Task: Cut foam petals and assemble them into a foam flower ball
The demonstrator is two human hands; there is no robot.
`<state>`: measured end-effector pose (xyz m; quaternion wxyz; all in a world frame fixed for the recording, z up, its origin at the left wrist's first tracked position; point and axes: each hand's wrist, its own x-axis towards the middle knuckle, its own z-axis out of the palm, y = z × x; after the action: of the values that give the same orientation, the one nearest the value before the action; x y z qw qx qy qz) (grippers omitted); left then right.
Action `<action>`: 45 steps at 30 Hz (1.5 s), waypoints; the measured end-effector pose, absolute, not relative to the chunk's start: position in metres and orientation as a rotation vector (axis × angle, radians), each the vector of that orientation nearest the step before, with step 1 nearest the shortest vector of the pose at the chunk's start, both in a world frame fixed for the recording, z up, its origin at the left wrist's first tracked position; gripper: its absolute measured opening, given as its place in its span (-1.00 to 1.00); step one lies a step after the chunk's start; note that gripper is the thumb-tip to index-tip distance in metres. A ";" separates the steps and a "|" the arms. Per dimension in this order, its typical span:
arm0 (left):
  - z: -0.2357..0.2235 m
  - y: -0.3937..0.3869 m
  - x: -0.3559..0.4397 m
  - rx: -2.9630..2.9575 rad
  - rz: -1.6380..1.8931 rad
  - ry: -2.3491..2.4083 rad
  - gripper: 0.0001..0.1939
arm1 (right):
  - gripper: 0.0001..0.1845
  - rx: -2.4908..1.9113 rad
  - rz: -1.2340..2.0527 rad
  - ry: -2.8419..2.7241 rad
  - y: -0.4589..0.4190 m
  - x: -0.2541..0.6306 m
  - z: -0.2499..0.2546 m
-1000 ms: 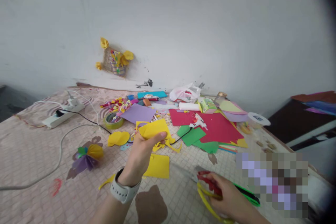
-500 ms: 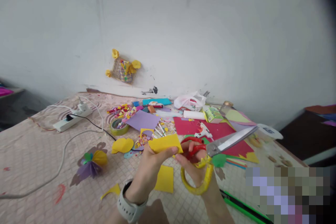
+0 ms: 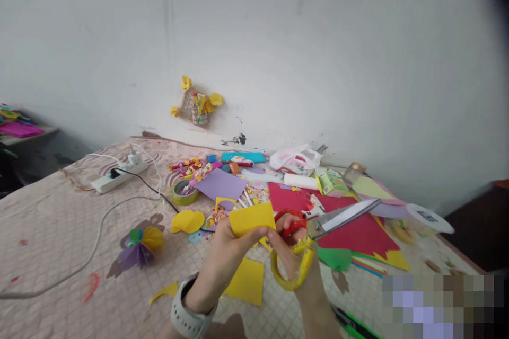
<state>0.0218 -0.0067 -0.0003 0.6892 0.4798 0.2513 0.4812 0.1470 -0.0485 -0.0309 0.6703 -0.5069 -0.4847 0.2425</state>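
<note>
My left hand (image 3: 222,251) pinches a rectangular piece of yellow paper (image 3: 252,218) between thumb and fingers; a pale watch is on that wrist. Large scissors (image 3: 316,229) with one red and one yellow handle hang in my right hand (image 3: 290,257), its fingers through the loops. The blades point right, away from the paper, and look closed. My right thumb meets the paper's lower right corner beside my left thumb. Below the hands, a yellow sheet (image 3: 245,282) lies on the table. Yellow rounded cutouts (image 3: 187,221) and a thin yellow scrap (image 3: 164,292) lie to the left.
A purple and yellow paper flower (image 3: 141,248) and a white power strip (image 3: 119,176) with cords occupy the left side. Behind the hands are a tape roll (image 3: 185,192), red sheets (image 3: 353,222), a white glue gun (image 3: 314,206) and a plastic bag (image 3: 295,159). A green-and-black cutter (image 3: 352,323) lies front right.
My view has turned slightly left, so the table's things sit farther right. The scissors have shifted left with my right hand, closer to the paper. Both holds are kept.
</note>
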 end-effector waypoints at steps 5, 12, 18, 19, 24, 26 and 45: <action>0.000 -0.002 0.019 1.124 1.096 0.618 -0.86 | -0.78 -1.125 0.512 -1.136 -0.042 0.146 -0.030; -0.010 0.005 0.022 1.202 1.100 0.737 -0.86 | -0.74 -1.156 0.528 -1.126 -0.034 0.151 -0.039; -0.008 0.005 0.027 1.176 1.073 0.668 -0.92 | -0.74 -1.190 0.486 -1.126 -0.032 0.157 -0.037; -0.008 0.005 0.027 1.169 1.069 0.659 -0.92 | -0.74 -1.195 0.477 -1.126 -0.032 0.157 -0.037; -0.010 0.007 0.025 1.120 1.039 0.638 -0.92 | -0.77 -1.243 0.455 -1.150 -0.032 0.156 -0.034; -0.012 0.009 0.024 1.106 1.006 0.636 -0.90 | -0.78 -1.271 0.448 -1.171 -0.033 0.157 -0.032; -0.009 0.010 0.018 1.165 0.912 0.687 -0.86 | -0.83 -1.317 0.491 -1.362 -0.043 0.170 -0.037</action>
<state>0.0181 0.0103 -0.0091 0.6854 0.5201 0.3065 0.4070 0.1703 -0.0431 -0.0367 0.5581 -0.5585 -0.5772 0.2082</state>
